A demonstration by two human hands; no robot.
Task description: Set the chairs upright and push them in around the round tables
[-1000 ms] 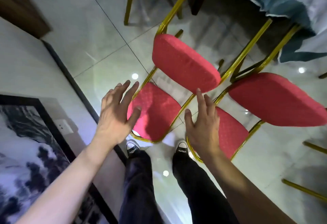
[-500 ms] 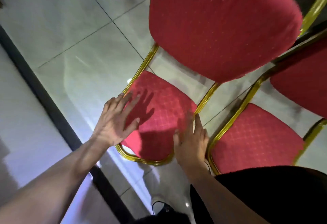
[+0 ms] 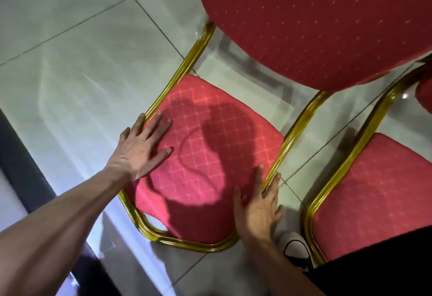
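On the tiled floor [image 3: 77,45] lies a tipped chair, its red backrest [image 3: 205,155] flat and nearest the person, its seat [image 3: 315,22] rising beyond. The left hand [image 3: 140,148] rests on the backrest's left edge with fingers straight and spread, fingertips over the gold frame [image 3: 184,64]. The right hand [image 3: 257,204] lies on the right edge, fingers also straight, some on the fabric and some past the rail — neither hand is wrapped round anything yet.

As I judge it, the lift is about to begin, and flat palms give no purchase; unless the fingers curl under the rails, the back could slip free and drop onto the tile. The polished floor looks slick, so the legs may skid away as the back comes up. A second chair [image 3: 374,190] lies just beside on the right, with a shoe [image 3: 294,246] between the two frames — a rail swinging wide could catch the neighbour or the foot. No table is in view here.
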